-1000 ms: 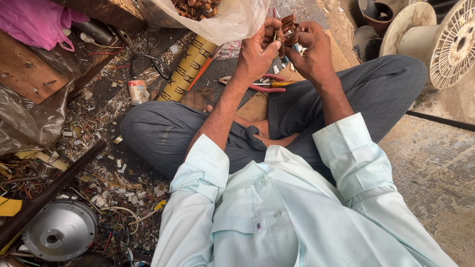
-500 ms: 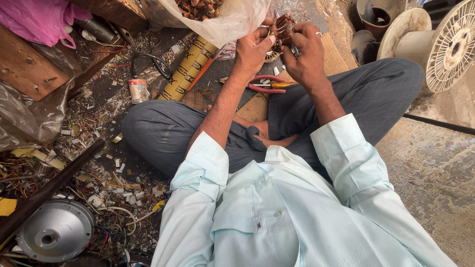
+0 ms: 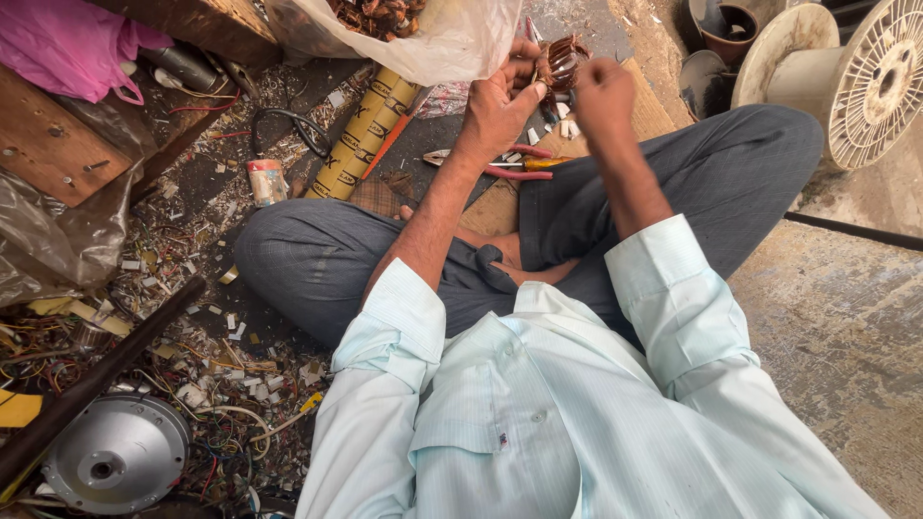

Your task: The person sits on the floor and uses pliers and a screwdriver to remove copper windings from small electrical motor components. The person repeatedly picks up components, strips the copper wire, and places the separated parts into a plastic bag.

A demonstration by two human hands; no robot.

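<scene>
Seated cross-legged on floor (image 3: 846, 336), looking down over pale striped shirt (image 3: 538, 423) w/ sleeves rolled. Both hands raised in front of knees, near top centre of view.

Left hand (image 3: 500, 101) curled around copper-wound coil (image 3: 561, 60), thumb and fingers closed on its near side; coil held up off floor, just under edge of clear plastic bag (image 3: 452, 38). Right hand (image 3: 601, 91) closed in a loose fist just beside coil on its right, fingertips pinched at coil's edge; what's pinched too small to tell, prob. a strand of wire.

Below hands, on floor between knees: red-handled pliers (image 3: 510, 165) lying flat, on a wooden board (image 3: 500, 207). Small white scraps just beside pliers.

Bag holds more brownish copper bits, sits at top centre. Left of it, yellow printed tube (image 3: 361, 135) lying diagonal. Small tin can (image 3: 266, 180) upright near left knee. Pink bag (image 3: 67, 43) at top left corner. Litter of wire offcuts (image 3: 192, 365) and paper bits across floor's left side; dark rod (image 3: 96, 380) lying diagonal over it; round grey metal cover (image 3: 115, 457) at bottom left corner. Large white spool (image 3: 865, 77) at top right corner, well apart from hands.
</scene>
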